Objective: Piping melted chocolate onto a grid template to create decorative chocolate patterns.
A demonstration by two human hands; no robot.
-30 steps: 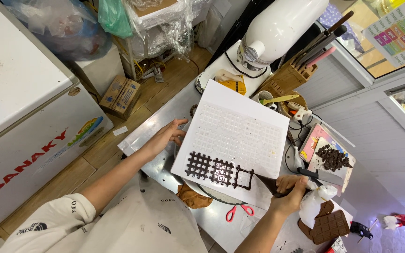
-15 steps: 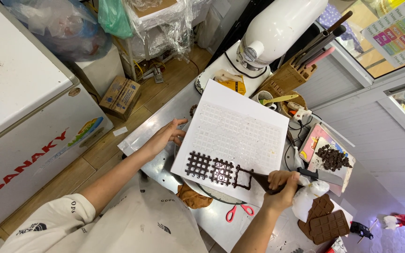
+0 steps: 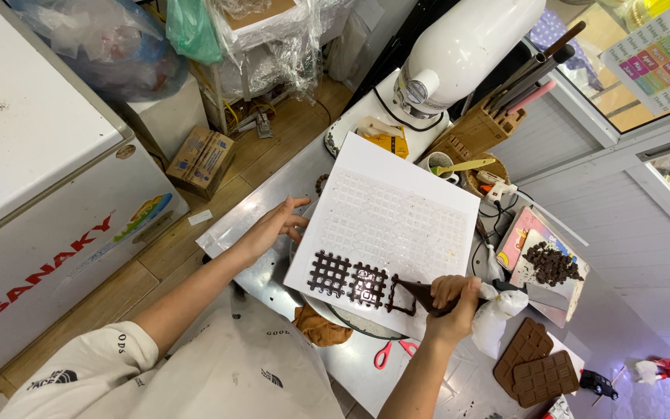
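A white grid mould sheet (image 3: 397, 217) lies on the steel worktop (image 3: 273, 202). Along its near edge sit two dark chocolate lattice squares (image 3: 348, 278) and a partly drawn one. My right hand (image 3: 453, 304) grips a chocolate-filled piping bag (image 3: 459, 302), its dark tip touching the partly drawn square. My left hand (image 3: 275, 225) rests on the sheet's left edge, fingers spread, holding nothing.
A white stand mixer (image 3: 459, 54), a wooden utensil block (image 3: 478, 132) and a cup stand behind the sheet. Right of it lie a board with chocolate pieces (image 3: 550, 264) and brown silicone moulds (image 3: 535, 368). Red-handled scissors (image 3: 389, 351) lie near the front edge. A white chest freezer (image 3: 40, 178) stands left.
My right hand has moved the piping bag leftward along the sheet's near edge, and more lines of the third lattice square are drawn. My left hand stays on the sheet's edge.
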